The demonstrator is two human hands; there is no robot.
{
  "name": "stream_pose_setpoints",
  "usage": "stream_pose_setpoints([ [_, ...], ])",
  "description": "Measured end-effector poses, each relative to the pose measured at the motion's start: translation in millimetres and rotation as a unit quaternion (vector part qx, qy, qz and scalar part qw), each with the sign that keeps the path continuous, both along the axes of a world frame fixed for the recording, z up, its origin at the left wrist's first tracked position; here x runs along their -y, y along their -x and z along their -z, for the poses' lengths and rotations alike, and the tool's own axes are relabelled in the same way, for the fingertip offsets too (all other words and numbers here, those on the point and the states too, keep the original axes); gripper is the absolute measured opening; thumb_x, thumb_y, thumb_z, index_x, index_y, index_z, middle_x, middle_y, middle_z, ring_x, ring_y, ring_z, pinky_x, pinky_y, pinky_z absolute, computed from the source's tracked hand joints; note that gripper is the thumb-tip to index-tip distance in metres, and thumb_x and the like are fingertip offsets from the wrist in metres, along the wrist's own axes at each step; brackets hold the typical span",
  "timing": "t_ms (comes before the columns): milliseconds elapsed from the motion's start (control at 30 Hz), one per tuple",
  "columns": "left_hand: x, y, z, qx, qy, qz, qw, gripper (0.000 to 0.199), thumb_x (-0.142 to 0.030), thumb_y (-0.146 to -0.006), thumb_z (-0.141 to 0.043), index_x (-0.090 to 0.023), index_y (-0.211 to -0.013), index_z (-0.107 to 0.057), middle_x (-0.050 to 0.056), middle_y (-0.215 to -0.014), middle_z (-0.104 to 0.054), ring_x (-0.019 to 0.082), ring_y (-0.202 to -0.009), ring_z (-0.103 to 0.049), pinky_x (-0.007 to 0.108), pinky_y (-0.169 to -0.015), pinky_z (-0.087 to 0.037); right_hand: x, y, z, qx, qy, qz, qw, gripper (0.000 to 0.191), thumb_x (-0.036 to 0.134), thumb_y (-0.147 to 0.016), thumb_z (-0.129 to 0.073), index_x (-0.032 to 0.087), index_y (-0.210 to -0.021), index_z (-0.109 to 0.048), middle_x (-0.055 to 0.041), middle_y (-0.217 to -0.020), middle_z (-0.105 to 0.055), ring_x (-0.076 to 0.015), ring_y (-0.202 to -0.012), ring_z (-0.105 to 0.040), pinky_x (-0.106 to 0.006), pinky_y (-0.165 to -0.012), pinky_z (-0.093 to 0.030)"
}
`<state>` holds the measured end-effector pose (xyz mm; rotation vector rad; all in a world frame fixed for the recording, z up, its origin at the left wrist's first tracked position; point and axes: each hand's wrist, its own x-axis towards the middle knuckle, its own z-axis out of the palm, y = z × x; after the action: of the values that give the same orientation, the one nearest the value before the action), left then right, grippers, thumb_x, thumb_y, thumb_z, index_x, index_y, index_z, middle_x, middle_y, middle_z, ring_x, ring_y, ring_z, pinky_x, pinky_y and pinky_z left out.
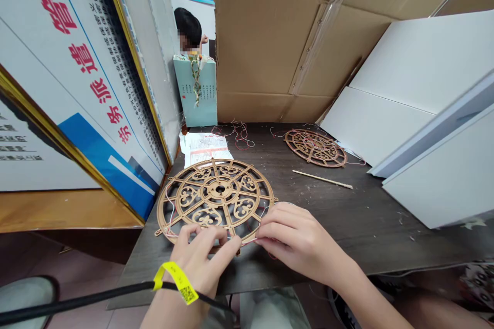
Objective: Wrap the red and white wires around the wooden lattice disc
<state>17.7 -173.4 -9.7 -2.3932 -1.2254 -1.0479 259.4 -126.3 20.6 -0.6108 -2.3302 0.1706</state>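
Closely, the right hand [297,236] pinches a wire [249,240] at lower centre; the left hand [203,257] touches the wheel's [211,190] near rim, though whether it grips, I cannot tell. That wheel fills centre-left, paper [206,147] above it; right of centre lie a stick [322,179] and, higher, a smaller-looking disc [315,148].

there are two openwork discs [227,192], one stick [322,179].
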Motion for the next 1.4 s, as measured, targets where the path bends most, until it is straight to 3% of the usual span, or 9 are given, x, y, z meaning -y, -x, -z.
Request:
stream_pose_setpoints([
  [167, 1.4, 3.4, 3.5, -0.012, 0.040, 0.017, 0.999, 0.034, -0.002, -0.098, -0.050, -0.028, -0.109, -0.069, 0.000, -0.094, -0.071, 0.016, -0.080, -0.057, 0.034, -0.084, -0.039, -5.2, -3.6, -6.2, -0.031, 0.098, -0.023, 0.994, 0.002, 0.016, -0.097, -0.070, 0.018, -0.098, -0.071, -0.0015, -0.087, -0.072, -0.0132, -0.080, -0.061, -0.028, -0.075, -0.049],
  [300, 3.4, 4.9, 8.2, -0.004, 0.052, 0.020, 0.998, 0.035, 0.000, -0.096, -0.051, -0.027, -0.113, -0.066, -0.001, -0.098, -0.071, 0.017, -0.083, -0.058, 0.034, -0.085, -0.040, -13.1, -0.8, -10.6, -0.060, 0.181, 0.002, 0.982, 0.004, 0.015, -0.092, -0.075, 0.019, -0.093, -0.074, 0.0011, -0.084, -0.071, -0.0108, -0.079, -0.061, -0.024, -0.074, -0.048],
  [467, 4.1, 5.6, 11.3, -0.006, 0.072, 0.033, 0.997, 0.038, 0.003, -0.094, -0.052, -0.027, -0.114, -0.065, -0.001, -0.099, -0.071, 0.014, -0.083, -0.060, 0.034, -0.088, -0.038, -18.0, 1.7, -11.3, -0.058, 0.229, 0.014, 0.972, 0.011, 0.008, -0.084, -0.076, 0.019, -0.084, -0.075, 0.0027, -0.078, -0.069, -0.0097, -0.074, -0.060, -0.022, -0.070, -0.046],
  [700, 8.7, 4.7, 16.8, 0.067, 0.091, 0.034, 0.993, 0.037, 0.002, -0.093, -0.052, -0.027, -0.111, -0.065, 0.001, -0.097, -0.069, 0.019, -0.086, -0.052, 0.037, -0.088, -0.036, -10.7, 2.2, -13.0, -0.045, 0.218, -0.008, 0.975, 0.008, 0.022, -0.089, -0.079, 0.019, -0.084, -0.073, 0.0018, -0.082, -0.070, -0.0116, -0.081, -0.060, -0.026, -0.077, -0.045],
  [833, 9.9, 3.4, 18.3, 0.069, 0.104, 0.042, 0.991, 0.038, 0.002, -0.095, -0.051, -0.027, -0.116, -0.065, 0.003, -0.102, -0.067, 0.021, -0.090, -0.047, 0.038, -0.088, -0.034, -6.8, 12.3, -13.1, -0.037, 0.199, -0.004, 0.979, 0.007, 0.025, -0.092, -0.076, 0.019, -0.095, -0.074, -0.0002, -0.089, -0.071, -0.0144, -0.086, -0.060, -0.030, -0.082, -0.045],
  [1133, 9.8, 3.0, 17.3, 0.096, 0.114, 0.061, 0.987, 0.031, 0.004, -0.097, -0.051, -0.022, -0.112, -0.057, 0.001, -0.105, -0.068, 0.017, -0.094, -0.052, 0.036, -0.092, -0.034, -8.5, 27.5, -11.4, -0.038, 0.203, -0.057, 0.977, 0.008, 0.011, -0.087, -0.072, 0.015, -0.082, -0.069, 0.0005, -0.079, -0.066, -0.0125, -0.077, -0.055, -0.029, -0.079, -0.042],
  [1400, 10.4, 2.8, 10.3, 0.088, 0.095, 0.052, 0.990, 0.027, 0.000, -0.098, -0.052, -0.023, -0.112, -0.058, -0.001, -0.103, -0.068, 0.017, -0.091, -0.051, 0.031, -0.090, -0.035, -1.0, 35.4, -1.1, -0.085, 0.184, -0.038, 0.978, 0.011, 0.007, -0.083, -0.070, 0.016, -0.080, -0.064, 0.0018, -0.074, -0.061, -0.0115, -0.073, -0.052, -0.027, -0.073, -0.040],
])
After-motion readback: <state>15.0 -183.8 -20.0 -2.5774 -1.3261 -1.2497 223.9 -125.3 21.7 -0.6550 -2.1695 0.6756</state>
